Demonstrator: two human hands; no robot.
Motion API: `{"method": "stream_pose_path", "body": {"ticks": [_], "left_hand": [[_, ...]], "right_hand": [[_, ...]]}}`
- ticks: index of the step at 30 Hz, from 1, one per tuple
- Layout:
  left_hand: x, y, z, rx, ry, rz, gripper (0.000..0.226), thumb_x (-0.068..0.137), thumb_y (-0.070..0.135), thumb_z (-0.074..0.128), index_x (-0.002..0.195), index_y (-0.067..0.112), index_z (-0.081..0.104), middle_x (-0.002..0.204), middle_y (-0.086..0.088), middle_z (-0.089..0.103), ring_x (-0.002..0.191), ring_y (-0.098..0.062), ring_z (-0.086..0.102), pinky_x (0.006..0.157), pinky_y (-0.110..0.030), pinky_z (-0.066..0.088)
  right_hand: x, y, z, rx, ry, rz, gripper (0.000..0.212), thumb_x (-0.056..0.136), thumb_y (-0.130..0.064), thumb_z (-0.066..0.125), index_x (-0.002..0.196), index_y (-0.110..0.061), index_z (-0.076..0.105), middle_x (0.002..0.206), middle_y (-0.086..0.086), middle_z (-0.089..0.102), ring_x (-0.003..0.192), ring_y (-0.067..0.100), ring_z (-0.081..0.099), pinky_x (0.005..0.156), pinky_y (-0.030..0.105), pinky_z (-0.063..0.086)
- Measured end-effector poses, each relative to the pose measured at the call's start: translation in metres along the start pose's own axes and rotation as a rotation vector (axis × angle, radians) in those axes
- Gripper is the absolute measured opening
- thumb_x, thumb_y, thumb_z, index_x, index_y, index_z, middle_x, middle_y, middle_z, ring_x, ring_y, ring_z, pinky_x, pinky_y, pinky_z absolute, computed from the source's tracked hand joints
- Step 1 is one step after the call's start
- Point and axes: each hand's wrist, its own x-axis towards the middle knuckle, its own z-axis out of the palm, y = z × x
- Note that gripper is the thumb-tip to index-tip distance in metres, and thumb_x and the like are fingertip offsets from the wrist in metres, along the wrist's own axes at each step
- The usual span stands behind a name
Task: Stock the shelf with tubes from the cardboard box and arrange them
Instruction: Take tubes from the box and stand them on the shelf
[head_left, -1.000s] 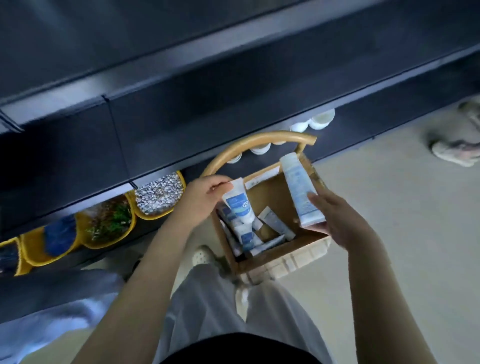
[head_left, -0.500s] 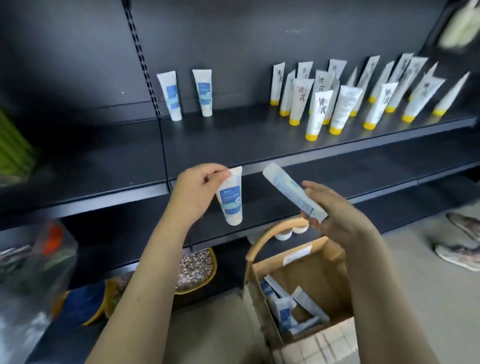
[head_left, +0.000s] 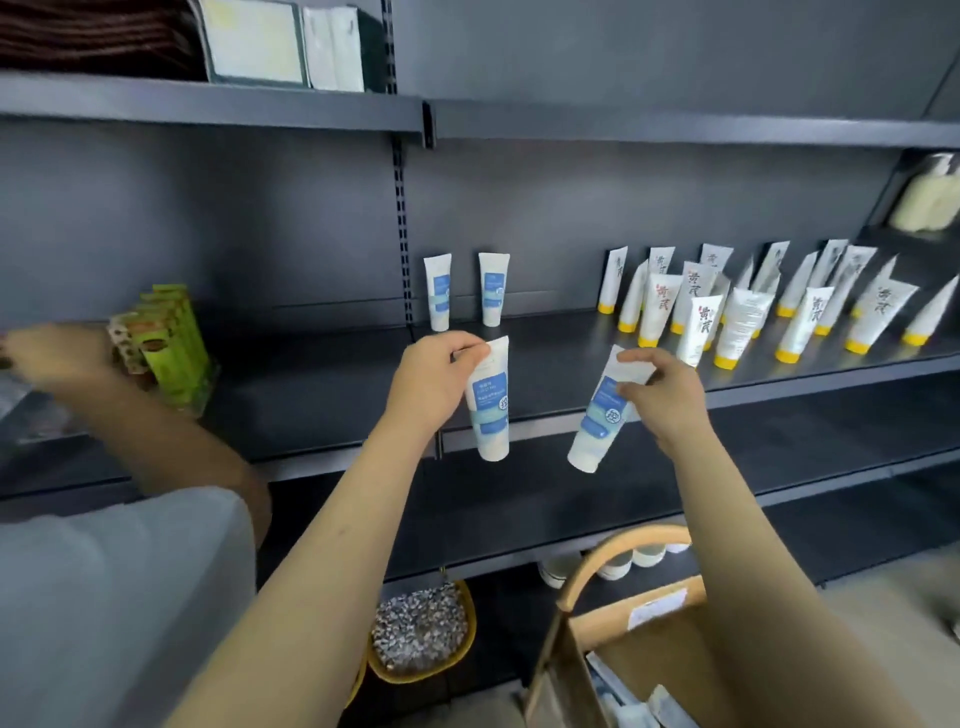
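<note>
Moved up and forward since half a second ago: both hands now level with the dark metal shelf board (head_left: 550, 364) rather than just above the brown cardboard box (head_left: 649, 649), with the right-hand tube swung from slanted crosswise to hanging. Left hand (head_left: 434, 384) pinching a white tube with a blue label (head_left: 488, 410) by its crimped top, long axis near vertical, cap down. Right hand (head_left: 660, 395) pinching a second white blue-label tube (head_left: 602, 415) the same way, but tilted, cap end swung down-left. Straight ahead and a bit higher: two matching white blue-label tubes (head_left: 437, 293) standing cap-down against the back wall. Left hand nearer that pair, so probably sets down first. Bare board in front of them, nothing blocking. White tubes with yellow caps (head_left: 737, 322) crowding the right side, so best kept clear of. Off to the left, another person's hand (head_left: 52, 353) at some green packs (head_left: 174, 343), well apart.
</note>
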Motion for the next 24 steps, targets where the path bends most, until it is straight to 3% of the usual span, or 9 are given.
{"method": "stream_pose_path", "body": {"ticks": [5, 10, 14, 21, 24], "left_hand": [[0.027, 0.003, 0.013, 0.089, 0.097, 0.008, 0.017, 0.092, 0.03, 0.056, 0.096, 0.021, 0.07, 0.091, 0.004, 0.068, 0.086, -0.018, 0.062, 0.081, -0.041, 0.053], [0.068, -0.002, 0.032, 0.179, 0.142, 0.033, 0.019, 0.094, 0.029, 0.054, 0.1, 0.018, 0.069, 0.094, 0.004, 0.067, 0.085, -0.016, 0.061, 0.076, -0.032, 0.051], [0.107, -0.018, 0.048, 0.203, 0.149, 0.03, 0.019, 0.094, 0.028, 0.055, 0.099, 0.016, 0.069, 0.094, 0.002, 0.069, 0.085, -0.017, 0.062, 0.076, -0.034, 0.052], [0.162, -0.051, 0.078, 0.275, 0.135, 0.011, 0.019, 0.093, 0.027, 0.057, 0.102, 0.016, 0.07, 0.098, 0.003, 0.07, 0.086, -0.015, 0.061, 0.076, -0.028, 0.048], [0.17, -0.063, 0.088, 0.272, 0.127, 0.015, 0.018, 0.092, 0.025, 0.059, 0.103, 0.017, 0.071, 0.097, 0.004, 0.071, 0.085, -0.013, 0.062, 0.077, -0.027, 0.049]], "right_hand": [[0.034, -0.017, 0.008, 0.009, 0.032, -0.14, 0.043, 0.082, -0.002, 0.068, 0.116, -0.024, 0.052, 0.101, 0.001, 0.063, 0.089, 0.016, 0.063, 0.067, 0.024, 0.051], [0.09, -0.007, 0.028, 0.021, 0.068, -0.2, 0.039, 0.08, -0.003, 0.067, 0.113, -0.023, 0.061, 0.089, -0.005, 0.067, 0.08, 0.007, 0.061, 0.08, 0.027, 0.05], [0.141, 0.018, 0.042, 0.002, 0.018, -0.15, 0.033, 0.082, -0.003, 0.067, 0.112, -0.017, 0.063, 0.105, 0.004, 0.07, 0.094, 0.014, 0.065, 0.089, 0.032, 0.053], [0.196, 0.061, 0.073, 0.104, 0.009, -0.144, 0.04, 0.086, -0.006, 0.065, 0.124, -0.013, 0.055, 0.103, -0.005, 0.065, 0.088, 0.004, 0.062, 0.081, 0.015, 0.048], [0.208, 0.081, 0.089, 0.06, -0.05, -0.127, 0.035, 0.086, -0.01, 0.066, 0.119, -0.01, 0.054, 0.102, -0.002, 0.067, 0.083, 0.003, 0.062, 0.072, 0.004, 0.045]]}}
